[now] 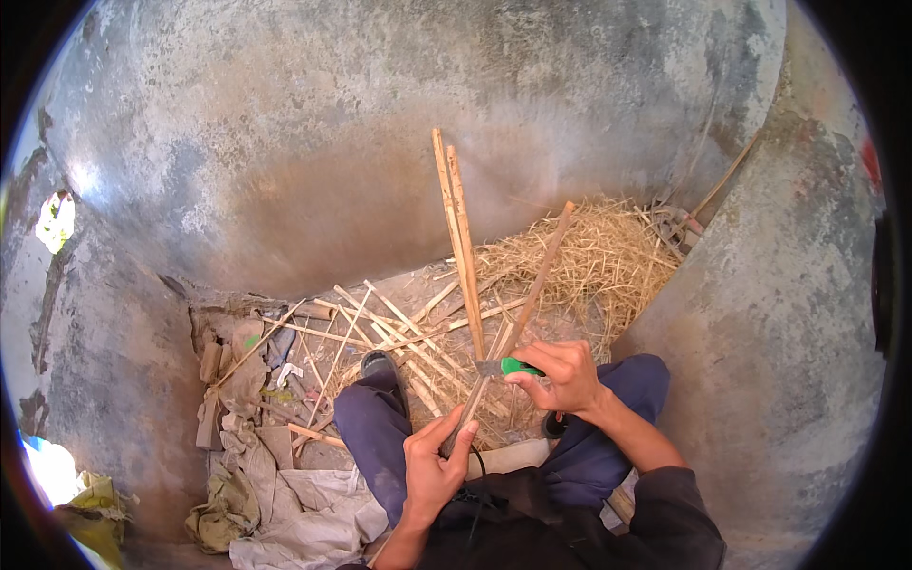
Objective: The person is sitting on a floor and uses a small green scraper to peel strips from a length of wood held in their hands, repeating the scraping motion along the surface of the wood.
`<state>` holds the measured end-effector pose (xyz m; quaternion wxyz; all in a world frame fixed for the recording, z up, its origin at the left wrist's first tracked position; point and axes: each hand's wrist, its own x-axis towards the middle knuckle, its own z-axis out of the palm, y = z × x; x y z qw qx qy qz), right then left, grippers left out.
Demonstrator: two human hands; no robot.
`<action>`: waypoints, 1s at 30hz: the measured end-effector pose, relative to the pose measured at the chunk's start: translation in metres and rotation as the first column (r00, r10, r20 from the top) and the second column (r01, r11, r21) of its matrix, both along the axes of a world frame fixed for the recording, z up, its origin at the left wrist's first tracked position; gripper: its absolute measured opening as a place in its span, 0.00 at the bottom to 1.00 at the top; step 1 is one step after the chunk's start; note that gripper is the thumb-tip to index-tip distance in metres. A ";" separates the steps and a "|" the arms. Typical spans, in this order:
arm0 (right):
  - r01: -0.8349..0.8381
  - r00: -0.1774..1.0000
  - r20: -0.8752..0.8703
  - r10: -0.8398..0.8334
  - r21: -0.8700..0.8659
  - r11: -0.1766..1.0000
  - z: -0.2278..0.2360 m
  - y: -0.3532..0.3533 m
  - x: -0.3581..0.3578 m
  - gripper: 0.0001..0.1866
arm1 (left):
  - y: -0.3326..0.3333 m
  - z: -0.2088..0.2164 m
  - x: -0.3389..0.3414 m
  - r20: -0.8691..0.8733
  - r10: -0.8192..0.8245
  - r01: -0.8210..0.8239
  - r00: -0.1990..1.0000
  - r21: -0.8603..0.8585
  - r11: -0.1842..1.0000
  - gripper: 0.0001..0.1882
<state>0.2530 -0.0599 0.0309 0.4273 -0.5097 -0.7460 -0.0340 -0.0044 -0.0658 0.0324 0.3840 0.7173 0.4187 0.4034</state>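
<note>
- Evidently mid-cut: the right hand (560,373), lower centre, pinches a green-handled knife (521,367) that appears set against a wooden stick (541,280).
- The left hand (435,470), lower centre, clasps the stick's near end.
- Loose strips (410,339) and shavings (598,261) suggest finished cuts; this 1 stick looks unfinished.

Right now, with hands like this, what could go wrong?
The flat green-handled metal knife in the right hand could slip along the long brown wooden strip into the left hand, which grips it near the blade.

Scattered thin pale wooden sticks beside the dark left shoe might catch that foot on standing.
</note>
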 end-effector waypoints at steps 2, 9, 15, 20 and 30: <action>0.009 0.998 0.068 -0.011 0.039 0.999 0.001 0.001 0.008 0.14 | -0.001 0.002 0.001 -0.004 -0.001 0.001 1.000 -0.048 0.999 0.16; 0.464 0.758 -0.457 -0.466 -0.125 0.877 0.000 0.032 0.113 0.23 | -0.016 -0.005 -0.019 -0.073 0.014 -0.018 0.997 -0.048 0.999 0.18; -0.060 0.803 -0.590 -0.084 -0.220 0.974 -0.014 0.019 0.052 0.22 | 0.002 -0.015 -0.006 -0.100 0.070 -0.062 0.993 0.072 0.995 0.18; -0.408 0.581 -0.813 -0.038 -0.331 0.851 -0.001 0.008 0.013 0.20 | 0.006 -0.008 0.003 -0.160 0.039 -0.018 0.986 0.134 0.991 0.19; -0.375 0.307 -0.934 -0.181 -0.294 0.879 -0.012 0.007 0.024 0.13 | 0.021 -0.007 -0.017 -0.235 -0.105 0.111 0.966 0.011 0.994 0.43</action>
